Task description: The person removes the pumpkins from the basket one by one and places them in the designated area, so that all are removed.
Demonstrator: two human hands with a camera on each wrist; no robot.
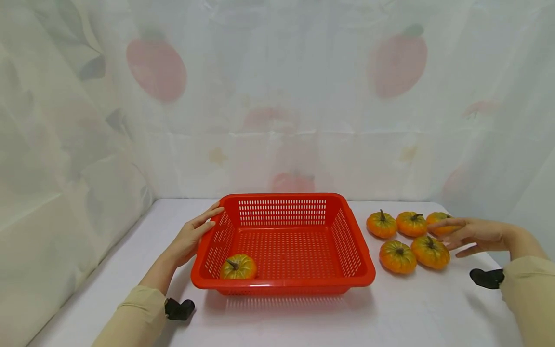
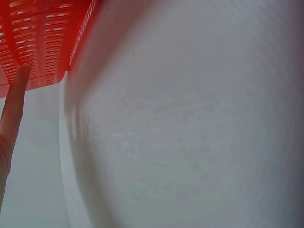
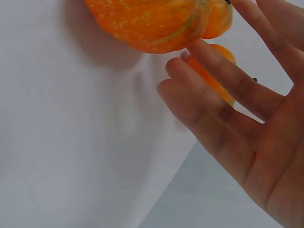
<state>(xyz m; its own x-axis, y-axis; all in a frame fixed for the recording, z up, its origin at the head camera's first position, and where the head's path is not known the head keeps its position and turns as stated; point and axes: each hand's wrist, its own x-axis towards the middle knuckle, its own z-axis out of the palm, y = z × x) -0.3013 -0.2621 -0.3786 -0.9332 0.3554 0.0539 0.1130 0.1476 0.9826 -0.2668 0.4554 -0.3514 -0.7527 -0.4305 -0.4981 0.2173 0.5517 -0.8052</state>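
A red plastic basket (image 1: pixel 284 284) with slotted walls stands mid-table, and one small orange-green pumpkin (image 1: pixel 238 268) lies in its near left corner. My left hand (image 1: pixel 191 238) rests on the basket's left side, fingers at the rim; in the left wrist view one straight finger touches the slotted wall (image 2: pixel 38 47). On the right, my right hand (image 1: pixel 477 235) reaches over the pumpkin group with spread, loosely bent fingers and an empty palm. Its fingertips are right beside the nearest pumpkin (image 1: pixel 430 252), which shows large in the right wrist view (image 3: pixel 147 23).
Beside that pumpkin sits another pumpkin (image 1: pixel 397 257). Behind them stand a left pumpkin (image 1: pixel 381 225), a middle pumpkin (image 1: pixel 412 224) and a right pumpkin (image 1: pixel 438 220) partly covered by my fingers. A white table (image 1: pixel 277 327) meets a printed curtain (image 1: pixel 277 96) at the back.
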